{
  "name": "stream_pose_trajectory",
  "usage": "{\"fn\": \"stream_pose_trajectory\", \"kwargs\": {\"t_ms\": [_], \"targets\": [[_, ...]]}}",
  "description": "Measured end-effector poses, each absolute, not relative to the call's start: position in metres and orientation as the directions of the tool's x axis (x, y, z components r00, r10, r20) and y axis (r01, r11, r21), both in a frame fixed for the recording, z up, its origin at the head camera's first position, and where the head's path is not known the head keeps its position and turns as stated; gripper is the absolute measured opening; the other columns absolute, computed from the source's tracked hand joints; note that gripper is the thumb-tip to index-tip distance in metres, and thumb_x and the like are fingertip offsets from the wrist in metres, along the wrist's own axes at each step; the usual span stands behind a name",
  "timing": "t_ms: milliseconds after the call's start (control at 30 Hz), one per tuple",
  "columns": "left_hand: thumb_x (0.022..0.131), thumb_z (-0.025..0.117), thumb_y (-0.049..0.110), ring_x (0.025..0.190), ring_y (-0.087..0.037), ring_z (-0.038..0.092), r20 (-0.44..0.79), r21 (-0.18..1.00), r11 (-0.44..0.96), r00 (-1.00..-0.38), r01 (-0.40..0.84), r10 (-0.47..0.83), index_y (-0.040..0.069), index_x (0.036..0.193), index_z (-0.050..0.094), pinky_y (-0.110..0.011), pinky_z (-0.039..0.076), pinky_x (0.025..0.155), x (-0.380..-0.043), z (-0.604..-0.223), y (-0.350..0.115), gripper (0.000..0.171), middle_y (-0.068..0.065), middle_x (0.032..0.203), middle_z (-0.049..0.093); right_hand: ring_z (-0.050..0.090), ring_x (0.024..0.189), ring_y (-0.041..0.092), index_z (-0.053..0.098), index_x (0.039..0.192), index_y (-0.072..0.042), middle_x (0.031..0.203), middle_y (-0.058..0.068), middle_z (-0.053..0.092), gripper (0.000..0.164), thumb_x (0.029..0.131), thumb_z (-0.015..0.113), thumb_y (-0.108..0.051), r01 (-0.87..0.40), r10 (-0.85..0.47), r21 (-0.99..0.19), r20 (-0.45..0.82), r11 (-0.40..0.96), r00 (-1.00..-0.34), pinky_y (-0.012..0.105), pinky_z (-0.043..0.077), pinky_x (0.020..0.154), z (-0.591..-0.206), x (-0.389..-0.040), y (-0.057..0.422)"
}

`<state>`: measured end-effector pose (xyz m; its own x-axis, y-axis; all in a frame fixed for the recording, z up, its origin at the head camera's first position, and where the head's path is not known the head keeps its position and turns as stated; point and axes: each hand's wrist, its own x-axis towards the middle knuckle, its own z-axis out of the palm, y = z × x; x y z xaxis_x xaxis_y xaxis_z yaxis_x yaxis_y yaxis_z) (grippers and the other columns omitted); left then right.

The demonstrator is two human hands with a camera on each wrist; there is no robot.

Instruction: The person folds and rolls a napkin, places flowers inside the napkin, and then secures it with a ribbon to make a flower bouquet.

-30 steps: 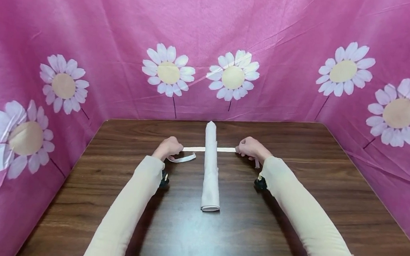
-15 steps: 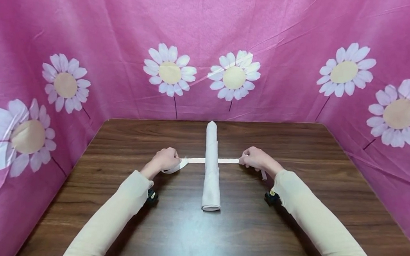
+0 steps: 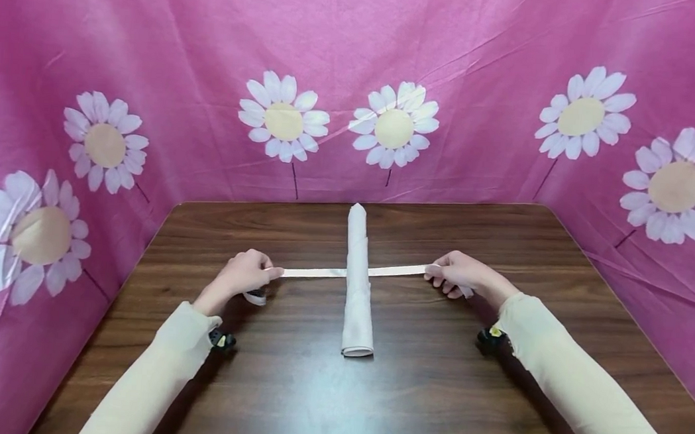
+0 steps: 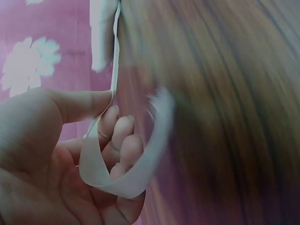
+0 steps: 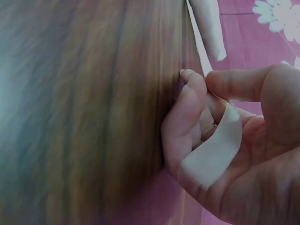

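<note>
A rolled white cloth [image 3: 358, 297] lies lengthwise in the middle of the table. Crossing beneath it is a flat white ribbon [image 3: 314, 273], which stretches out to both sides. To the left of the roll, my left hand [image 3: 244, 274] pinches the ribbon between thumb and fingers. Its loose end [image 4: 124, 183] curls below the fingers in the left wrist view and looks frayed at the tip. My right hand [image 3: 462, 277] pinches the ribbon on the other side. In the right wrist view, the ribbon's tail [image 5: 213, 152] loops across the palm. The stretch under the roll is hidden.
The brown wooden table [image 3: 336, 402] reaches back to a pink curtain [image 3: 347, 31] printed with white daisies, which surrounds it on three sides. Dark wrist cameras [image 3: 222, 340] sit below the cream sleeves [image 3: 154, 358].
First both hands came nearer along the roll with the ribbon; then they moved apart, showing more ribbon on each side. The cloth roll stays in place.
</note>
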<state>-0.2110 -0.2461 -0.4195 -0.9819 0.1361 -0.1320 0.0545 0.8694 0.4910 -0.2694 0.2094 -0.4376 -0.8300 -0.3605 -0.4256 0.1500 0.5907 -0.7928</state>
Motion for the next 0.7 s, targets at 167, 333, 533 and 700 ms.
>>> {"fn": "stream_pose_trajectory", "kwargs": {"t_ms": [167,333,533,700], "targets": [[0.093,0.071,0.041,0.057,-0.016,0.056,-0.134,0.577,0.817,-0.987,-0.008,0.085,0.009,0.081,0.07,-0.033,0.046,0.058,-0.206,-0.414,-0.276,0.035,0.001,0.06,0.06,0.056,0.063,0.013,0.067,0.114,0.008,0.08,0.004,0.061,0.038,0.104,0.057,-0.027,0.161,-0.378,-0.832,-0.402,0.531,-0.834,0.03,0.054,0.056,-0.437,-0.264,0.228],[0.092,0.076,0.035,0.064,-0.015,0.058,-0.154,0.729,0.681,-0.986,-0.073,0.059,-0.003,0.091,0.07,-0.027,0.047,0.06,-0.205,-0.411,-0.293,0.039,-0.006,0.068,0.065,0.059,0.063,0.012,0.063,0.12,0.012,0.082,0.005,0.062,0.043,0.102,0.061,-0.027,0.195,-0.353,-0.854,-0.393,0.482,-0.849,0.029,0.056,0.057,-0.434,-0.265,0.241],[0.089,0.08,0.029,0.066,-0.011,0.062,-0.165,0.863,0.485,-0.986,-0.139,0.011,-0.002,0.091,0.067,-0.027,0.056,0.062,-0.204,-0.411,-0.299,0.034,-0.003,0.072,0.067,0.066,0.068,0.012,0.06,0.119,0.007,0.092,0.008,0.066,0.039,0.101,0.066,-0.027,0.239,-0.299,-0.901,-0.355,0.363,-0.886,0.031,0.059,0.062,-0.43,-0.267,0.255],[0.089,0.08,0.03,0.075,-0.014,0.07,-0.136,0.909,0.394,-0.99,-0.135,-0.025,0.002,0.09,0.066,-0.033,0.059,0.069,-0.206,-0.407,-0.298,0.031,-0.008,0.087,0.075,0.072,0.077,0.014,0.063,0.107,-0.006,0.098,0.006,0.07,0.015,0.101,0.065,-0.02,0.247,-0.294,-0.958,-0.28,0.146,-0.914,0.033,0.06,0.071,-0.429,-0.267,0.262]]}}
